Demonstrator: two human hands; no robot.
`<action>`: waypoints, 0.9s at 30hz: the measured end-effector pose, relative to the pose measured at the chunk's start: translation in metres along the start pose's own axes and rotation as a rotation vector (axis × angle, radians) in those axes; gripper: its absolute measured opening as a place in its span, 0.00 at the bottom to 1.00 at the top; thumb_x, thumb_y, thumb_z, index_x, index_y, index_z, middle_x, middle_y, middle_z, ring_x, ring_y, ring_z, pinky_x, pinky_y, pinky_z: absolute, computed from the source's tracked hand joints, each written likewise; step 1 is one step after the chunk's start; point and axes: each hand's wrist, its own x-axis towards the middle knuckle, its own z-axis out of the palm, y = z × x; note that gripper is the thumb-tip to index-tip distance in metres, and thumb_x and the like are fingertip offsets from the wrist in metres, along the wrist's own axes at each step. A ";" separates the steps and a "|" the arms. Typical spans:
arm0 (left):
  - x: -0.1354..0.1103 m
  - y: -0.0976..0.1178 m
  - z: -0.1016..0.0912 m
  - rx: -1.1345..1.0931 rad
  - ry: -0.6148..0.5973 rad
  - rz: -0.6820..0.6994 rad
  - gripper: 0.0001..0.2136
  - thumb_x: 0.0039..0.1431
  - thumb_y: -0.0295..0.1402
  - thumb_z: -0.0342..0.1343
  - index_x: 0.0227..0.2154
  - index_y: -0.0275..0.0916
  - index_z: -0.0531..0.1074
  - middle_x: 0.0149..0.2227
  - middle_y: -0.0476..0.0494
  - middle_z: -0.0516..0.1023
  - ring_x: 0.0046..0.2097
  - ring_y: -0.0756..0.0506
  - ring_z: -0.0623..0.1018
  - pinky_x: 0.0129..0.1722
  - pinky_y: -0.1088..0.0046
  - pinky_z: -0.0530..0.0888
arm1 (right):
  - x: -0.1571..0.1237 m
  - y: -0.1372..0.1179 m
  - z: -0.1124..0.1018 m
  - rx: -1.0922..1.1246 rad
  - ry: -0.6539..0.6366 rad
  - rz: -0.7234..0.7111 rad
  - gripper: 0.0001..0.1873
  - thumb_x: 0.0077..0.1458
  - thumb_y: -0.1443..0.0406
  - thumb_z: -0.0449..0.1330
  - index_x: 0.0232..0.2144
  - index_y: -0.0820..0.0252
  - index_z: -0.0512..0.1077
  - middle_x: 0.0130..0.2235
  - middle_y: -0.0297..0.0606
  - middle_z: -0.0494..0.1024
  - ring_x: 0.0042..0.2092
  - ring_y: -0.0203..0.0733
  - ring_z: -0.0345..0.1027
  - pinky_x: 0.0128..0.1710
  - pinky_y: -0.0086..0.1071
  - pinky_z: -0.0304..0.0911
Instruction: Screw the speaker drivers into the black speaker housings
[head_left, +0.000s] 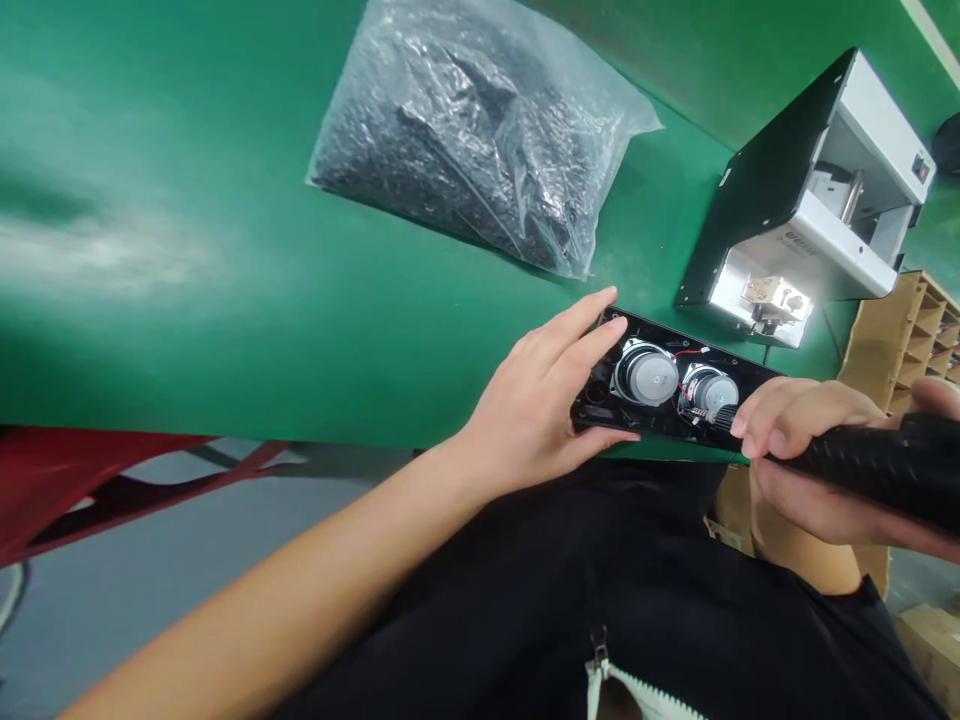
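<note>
My left hand [529, 405] grips the end of a black plastic speaker housing [637, 419], its fingers along the far edge and its thumb along the near one. Two round speakers with silver-grey backs sit inside, a left speaker [654, 380] and a right speaker [711, 390]. Thin red wires run beside them. In my right hand [810, 415] is a black electric screwdriver [885, 465], held nearly level. Its ribbed front end points at the near side of the right speaker. I cannot make out whether the bit touches a screw.
A clear plastic bag [480, 140] of dark small parts lies on the green table [225, 330]. A black and silver screw feeder [780, 190] stands at the right, near a cardboard compartment box [885, 330]. A red chair-like object [90, 480] is below the table edge.
</note>
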 end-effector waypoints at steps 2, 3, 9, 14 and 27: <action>0.001 0.001 -0.001 0.004 0.000 0.000 0.47 0.70 0.55 0.68 0.80 0.42 0.51 0.78 0.18 0.63 0.78 0.26 0.68 0.72 0.44 0.74 | 0.002 0.002 -0.002 -0.017 -0.024 -0.004 0.46 0.67 0.29 0.47 0.61 0.56 0.77 0.26 0.33 0.76 0.18 0.41 0.68 0.15 0.38 0.71; 0.001 0.001 -0.001 0.007 -0.001 -0.003 0.47 0.70 0.55 0.68 0.80 0.42 0.51 0.78 0.19 0.63 0.78 0.26 0.69 0.72 0.44 0.74 | 0.002 0.003 -0.002 -0.036 -0.012 -0.005 0.45 0.67 0.29 0.46 0.60 0.55 0.78 0.25 0.32 0.76 0.17 0.40 0.66 0.14 0.36 0.70; 0.000 0.001 0.000 0.002 0.008 -0.009 0.47 0.70 0.57 0.66 0.80 0.42 0.52 0.78 0.19 0.64 0.78 0.26 0.69 0.72 0.45 0.75 | 0.002 0.006 -0.006 -0.050 0.006 -0.014 0.49 0.64 0.26 0.48 0.61 0.56 0.78 0.22 0.30 0.74 0.14 0.38 0.62 0.11 0.36 0.67; 0.000 0.000 0.001 0.022 -0.005 -0.011 0.46 0.72 0.59 0.63 0.80 0.43 0.50 0.79 0.21 0.64 0.78 0.27 0.69 0.72 0.44 0.75 | -0.001 0.007 -0.004 -0.096 0.055 0.033 0.55 0.66 0.27 0.32 0.61 0.53 0.80 0.21 0.30 0.71 0.13 0.38 0.60 0.12 0.35 0.65; 0.002 0.000 0.003 0.004 0.020 -0.016 0.47 0.70 0.59 0.65 0.80 0.42 0.52 0.78 0.21 0.66 0.78 0.27 0.69 0.72 0.44 0.75 | -0.010 -0.021 -0.010 -0.192 -0.103 0.176 0.30 0.72 0.41 0.51 0.67 0.39 0.73 0.25 0.31 0.75 0.22 0.49 0.70 0.23 0.50 0.76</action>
